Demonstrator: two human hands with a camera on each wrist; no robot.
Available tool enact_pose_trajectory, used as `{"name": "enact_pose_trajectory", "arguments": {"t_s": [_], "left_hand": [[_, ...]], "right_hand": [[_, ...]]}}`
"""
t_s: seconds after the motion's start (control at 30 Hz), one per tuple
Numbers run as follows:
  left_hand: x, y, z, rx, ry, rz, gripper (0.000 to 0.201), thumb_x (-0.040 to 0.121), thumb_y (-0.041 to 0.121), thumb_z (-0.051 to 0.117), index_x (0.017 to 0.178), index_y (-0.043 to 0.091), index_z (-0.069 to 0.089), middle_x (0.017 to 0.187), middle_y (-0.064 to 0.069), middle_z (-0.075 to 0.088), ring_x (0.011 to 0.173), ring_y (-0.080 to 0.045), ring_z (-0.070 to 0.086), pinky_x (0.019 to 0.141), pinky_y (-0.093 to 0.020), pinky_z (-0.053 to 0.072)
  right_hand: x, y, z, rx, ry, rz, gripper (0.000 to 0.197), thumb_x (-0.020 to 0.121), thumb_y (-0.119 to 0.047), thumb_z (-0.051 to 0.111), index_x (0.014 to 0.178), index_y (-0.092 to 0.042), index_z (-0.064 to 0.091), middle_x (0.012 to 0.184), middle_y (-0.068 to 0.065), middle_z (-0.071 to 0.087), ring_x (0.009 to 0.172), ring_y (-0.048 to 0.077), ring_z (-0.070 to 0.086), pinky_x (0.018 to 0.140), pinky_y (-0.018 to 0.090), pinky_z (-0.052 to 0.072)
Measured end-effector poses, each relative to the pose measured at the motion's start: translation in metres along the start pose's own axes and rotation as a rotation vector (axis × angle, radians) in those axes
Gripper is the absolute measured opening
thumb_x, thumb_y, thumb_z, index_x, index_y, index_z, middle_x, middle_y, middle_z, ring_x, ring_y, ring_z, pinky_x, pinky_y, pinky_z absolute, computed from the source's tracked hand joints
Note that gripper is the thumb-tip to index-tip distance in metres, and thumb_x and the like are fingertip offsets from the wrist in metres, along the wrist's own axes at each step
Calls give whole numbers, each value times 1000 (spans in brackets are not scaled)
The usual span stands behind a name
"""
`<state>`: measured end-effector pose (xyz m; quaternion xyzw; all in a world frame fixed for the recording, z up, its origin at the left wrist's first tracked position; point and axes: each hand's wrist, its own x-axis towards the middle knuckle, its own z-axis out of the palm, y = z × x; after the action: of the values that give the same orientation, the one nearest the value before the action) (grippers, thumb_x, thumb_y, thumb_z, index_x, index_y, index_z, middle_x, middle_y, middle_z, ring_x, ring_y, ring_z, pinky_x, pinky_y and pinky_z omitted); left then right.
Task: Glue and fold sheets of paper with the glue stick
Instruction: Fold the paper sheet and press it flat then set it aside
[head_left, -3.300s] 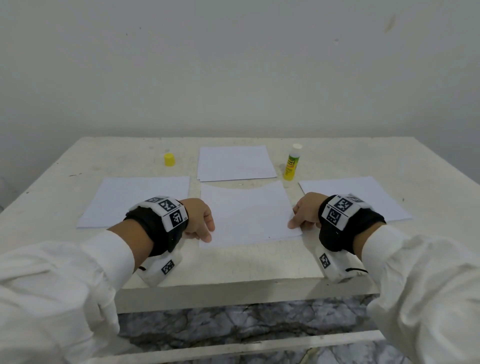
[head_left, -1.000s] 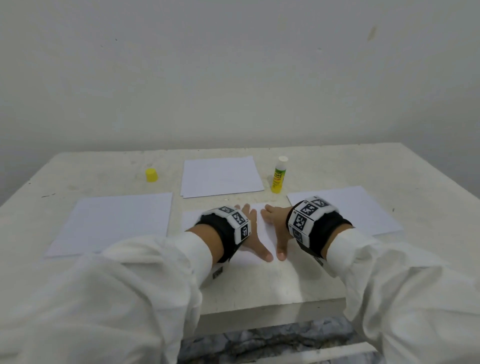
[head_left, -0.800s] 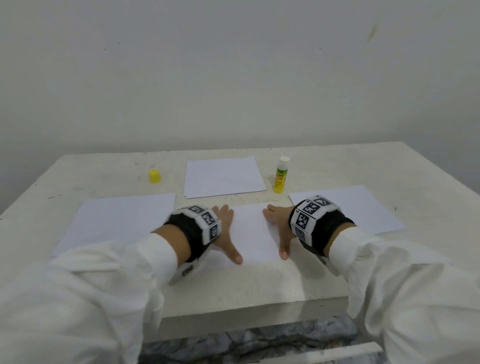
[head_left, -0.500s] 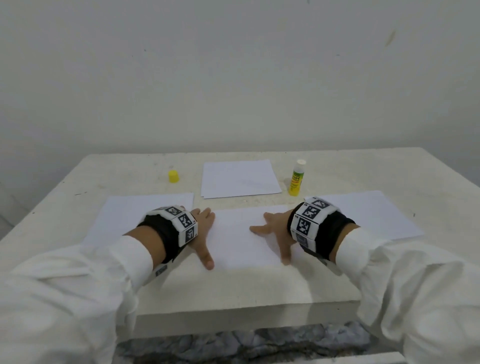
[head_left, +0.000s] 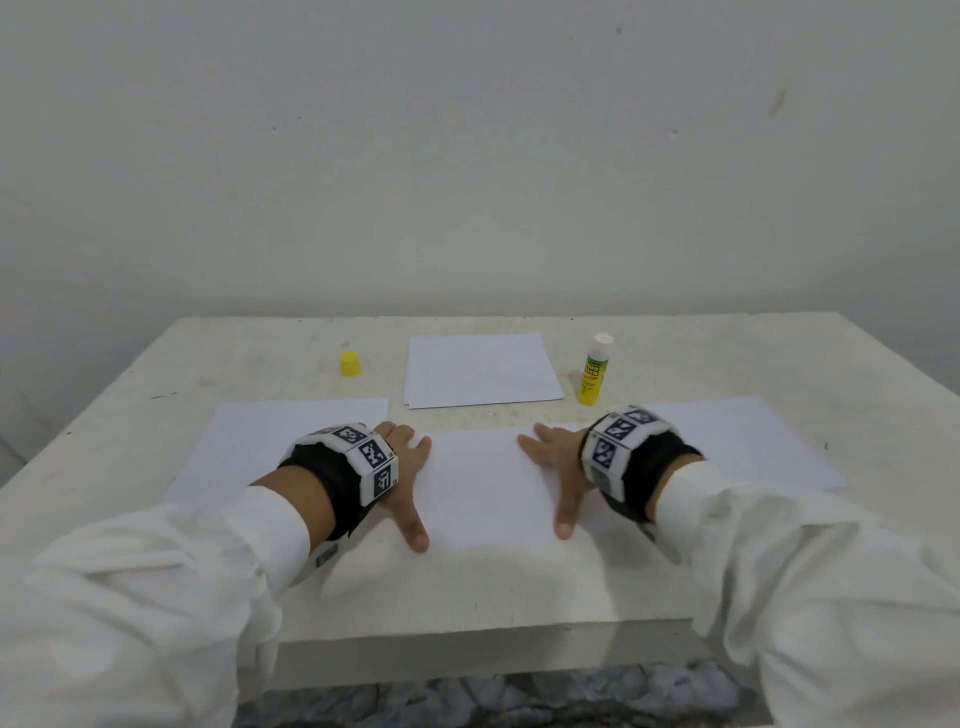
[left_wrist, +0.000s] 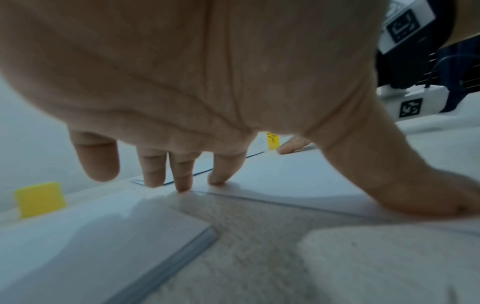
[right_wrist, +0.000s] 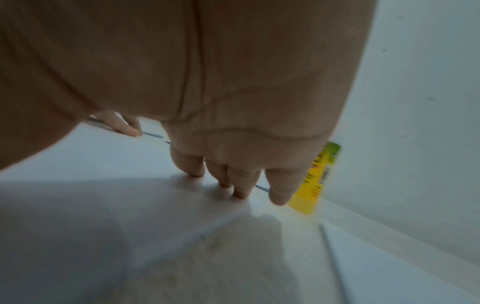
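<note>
- Head view: folded sheet (head_left: 488, 486) lies flat near the front middle of the table (head_left: 519, 587); white, plain, wider than deep, edges straight.
- Left hand (head_left: 402, 467) rests on the sheet's left edge, fingers (left_wrist: 223, 170) straight and spread, thumb along the left side toward the near corner. Holds nothing; presses flat.
- Right hand (head_left: 558, 462) mirrors it on the right edge, fingers (right_wrist: 241, 185) straight, tips down on the paper, thumb toward the near right corner.
- Left wrist view: index tip sits on the sheet just inside its far edge; the other tips meet the table at the corner.
- Glue stick (head_left: 592, 371) stands upright, uncapped, white tip, yellow-green label, behind the right hand, beside a second sheet (head_left: 480, 369) at the back.
- Yellow cap (head_left: 349, 363) stands apart, left of that back sheet.
- More sheets lie left (head_left: 275, 436) and right (head_left: 748, 441) of the folded one.
</note>
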<state>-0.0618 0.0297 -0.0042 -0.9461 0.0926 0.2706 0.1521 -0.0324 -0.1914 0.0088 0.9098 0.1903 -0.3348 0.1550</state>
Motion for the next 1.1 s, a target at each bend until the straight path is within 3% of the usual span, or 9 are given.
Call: {"name": "enact_pose_trajectory", "arguments": {"t_s": [0.3,0.43,0.5,0.57,0.7,0.8,0.9,1.0,1.1], "left_hand": [[-8,3,-2,-203,15,15,148,56,64,80,146,15,-26,156,-5,15,144,-27,13,114,-44,18],[-19,-1,-6,-587,25,51,135,67,41,84,148,25,-23,152,-5,29,133,-23,37,109,-33,30],[-23,-5,-4,-942,46,59,117,75,23,81,151,31,-8,138,-14,47,103,-22,55,93,-30,43],[-27,-4,3,-1163,89,32,88,80,5,74,150,27,25,103,-16,60,80,-22,56,82,-33,51],[-29,-4,15,-1123,185,-9,44,84,-3,64,122,19,65,110,-10,67,88,-28,67,86,-29,55],[-32,-13,10,-1201,311,6,40,84,-1,65,108,31,68,108,0,67,76,-17,66,85,-25,53],[-29,-23,2,-1262,391,16,41,83,-2,66,96,37,68,108,4,66,88,-24,69,90,-27,53],[-15,-34,-9,-1272,438,-6,36,83,0,66,99,32,69,113,-4,68,94,-26,68,92,-29,51],[10,-45,-27,-1149,439,-41,35,86,6,63,117,23,66,119,-5,65,93,-18,65,86,-19,44]], "right_hand": [[-9,24,14,35,23,54,128,68,-49,79,150,-16,-14,158,7,-14,147,28,-3,117,52,13],[-12,21,15,48,45,61,126,67,-48,80,151,-15,-7,159,10,-3,146,32,7,114,54,20],[-16,21,16,87,58,46,119,69,-43,81,151,-15,-1,157,10,5,144,32,14,112,54,24],[-19,20,18,134,71,33,115,69,-41,81,151,-16,5,155,10,13,142,32,21,111,52,27],[-23,20,20,341,158,61,89,71,-38,81,144,-19,32,147,3,29,133,26,36,108,38,33],[-26,24,14,658,257,64,54,80,-30,74,127,-15,52,111,-1,50,99,16,50,77,21,42],[-20,25,1,776,325,62,38,88,-27,65,122,-15,56,93,-8,52,69,4,40,53,12,29],[-9,21,-18,760,376,109,41,92,-23,58,129,-6,55,128,10,56,98,17,53,66,16,38],[6,15,-42,663,447,179,39,94,-15,49,132,-4,53,135,15,52,124,27,49,98,29,42]]}}
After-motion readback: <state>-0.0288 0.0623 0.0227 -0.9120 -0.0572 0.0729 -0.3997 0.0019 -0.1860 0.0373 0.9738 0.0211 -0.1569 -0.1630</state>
